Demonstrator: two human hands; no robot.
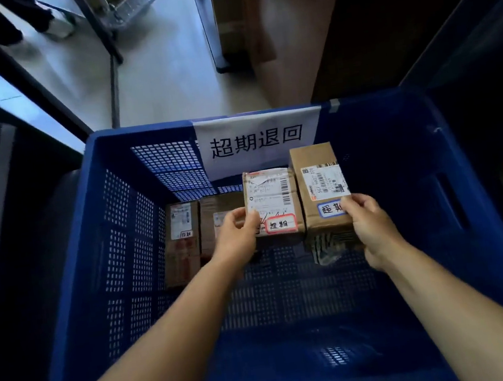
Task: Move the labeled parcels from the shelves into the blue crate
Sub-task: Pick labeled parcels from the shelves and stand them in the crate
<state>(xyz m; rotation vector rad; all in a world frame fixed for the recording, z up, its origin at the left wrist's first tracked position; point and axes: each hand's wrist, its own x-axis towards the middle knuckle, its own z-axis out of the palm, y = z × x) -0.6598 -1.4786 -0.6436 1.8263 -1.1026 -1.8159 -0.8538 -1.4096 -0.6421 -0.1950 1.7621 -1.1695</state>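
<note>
Your left hand (239,233) grips the red-tagged parcel (272,203) | your right hand (368,223) grips the blue-tagged parcel (320,190) | both inside the blue crate (91,243) (below its paper sign (258,140)).

Both bare forearms reach forward and down, side by side. The left hand (239,235) curls, thumb on top and fingers tucked underneath, pinching. The right hand (371,222) mirrors it a little further right, thumb forward, fingers wrapped below.
</note>
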